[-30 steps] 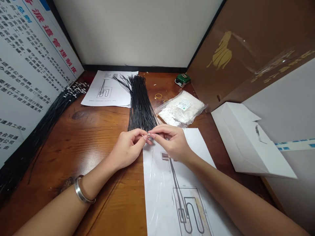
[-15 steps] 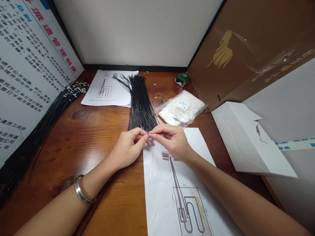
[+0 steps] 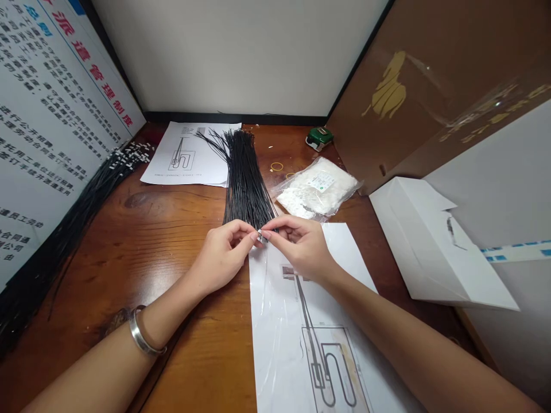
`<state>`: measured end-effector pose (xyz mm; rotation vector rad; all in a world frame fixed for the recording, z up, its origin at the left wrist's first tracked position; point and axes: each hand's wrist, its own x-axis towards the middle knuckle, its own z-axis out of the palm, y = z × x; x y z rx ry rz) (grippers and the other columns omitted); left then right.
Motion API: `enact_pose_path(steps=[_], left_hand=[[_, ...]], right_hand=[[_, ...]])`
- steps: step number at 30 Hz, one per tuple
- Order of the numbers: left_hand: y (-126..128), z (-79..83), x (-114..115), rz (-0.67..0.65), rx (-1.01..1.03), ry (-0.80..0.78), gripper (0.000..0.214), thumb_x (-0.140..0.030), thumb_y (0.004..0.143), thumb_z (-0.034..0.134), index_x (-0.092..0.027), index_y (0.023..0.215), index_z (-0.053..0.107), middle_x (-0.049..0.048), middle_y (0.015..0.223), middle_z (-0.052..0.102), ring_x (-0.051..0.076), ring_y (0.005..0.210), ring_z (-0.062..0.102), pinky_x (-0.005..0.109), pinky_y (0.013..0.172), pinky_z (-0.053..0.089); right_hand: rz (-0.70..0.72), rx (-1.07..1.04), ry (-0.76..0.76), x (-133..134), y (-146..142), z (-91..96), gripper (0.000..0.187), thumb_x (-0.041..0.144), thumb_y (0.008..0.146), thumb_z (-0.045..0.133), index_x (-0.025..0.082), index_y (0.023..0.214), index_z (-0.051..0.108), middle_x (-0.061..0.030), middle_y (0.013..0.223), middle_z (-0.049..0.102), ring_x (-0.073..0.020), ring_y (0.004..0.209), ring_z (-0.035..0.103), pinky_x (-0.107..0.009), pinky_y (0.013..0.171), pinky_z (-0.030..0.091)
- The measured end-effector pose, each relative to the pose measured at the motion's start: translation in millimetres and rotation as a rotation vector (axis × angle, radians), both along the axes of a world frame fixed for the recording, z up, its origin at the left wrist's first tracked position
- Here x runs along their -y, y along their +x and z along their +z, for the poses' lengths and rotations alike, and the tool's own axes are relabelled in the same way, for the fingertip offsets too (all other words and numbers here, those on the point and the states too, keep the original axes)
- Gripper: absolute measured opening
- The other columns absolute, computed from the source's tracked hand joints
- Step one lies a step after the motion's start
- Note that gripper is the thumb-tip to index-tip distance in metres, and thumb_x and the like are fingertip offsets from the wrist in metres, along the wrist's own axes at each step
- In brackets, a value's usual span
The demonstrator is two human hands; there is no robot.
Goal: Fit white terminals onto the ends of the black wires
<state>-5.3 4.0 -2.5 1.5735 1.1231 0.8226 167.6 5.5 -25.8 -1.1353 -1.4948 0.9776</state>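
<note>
My left hand (image 3: 224,255) is closed in a pinch on a small white connector (image 3: 259,233). Right against it, the thumb and index finger of my right hand (image 3: 303,244) are pressed together in a pinch; what they hold is too small and covered to make out. Just beyond my fingertips lies a thick bundle of thin black wires (image 3: 247,178), its near ends partly behind my hands. One black wire (image 3: 166,367) runs from beneath my left forearm toward the bottom edge. Below both hands, a printed wiring drawing (image 3: 275,332) is spread on the table.
At the left wall lie more black wires (image 3: 81,212) with white connectors. A second drawing (image 3: 163,166) lies behind. Toward the right are a clear bag of white parts (image 3: 322,183), a green tape measure (image 3: 319,137), yellow rubber bands (image 3: 276,167) and a white folded box (image 3: 430,246).
My fingertips have shifted very slightly, and more of the white connector shows between them. Both hands keep their pinch, and the objects around stay where they were.
</note>
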Motion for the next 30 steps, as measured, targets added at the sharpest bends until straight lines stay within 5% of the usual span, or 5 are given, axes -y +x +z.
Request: enact_pose_path(steps=[15,30], left_hand=[[0.3,5.1,-0.6,0.008,0.092,-0.139,0.012,-0.024,0.086,0.057,-0.013,0.085,0.061,0.0047,0.08,0.07,0.006,0.049,0.051,0.019,0.047,0.039],[-1.9,-1.0,-1.6,-0.013,0.053,-0.118,0.013,-0.024,0.087,0.057,-0.013,0.084,0.061,0.0037,0.077,0.069,0.006,0.051,0.054,0.019,0.048,0.041]], right_hand=[[0.086,-0.049,-0.055,-1.3,2.4,-2.5,0.009,0.029,0.079,0.07,0.021,0.077,0.07,-0.0017,0.068,0.064,-0.0118,0.057,0.056,-0.027,0.049,0.043],[0.099,0.023,-0.011,0.2,0.8,3.1,0.009,0.027,0.078,0.07,0.02,0.073,0.067,-0.0018,0.069,0.063,-0.0124,0.06,0.056,-0.027,0.05,0.04]])
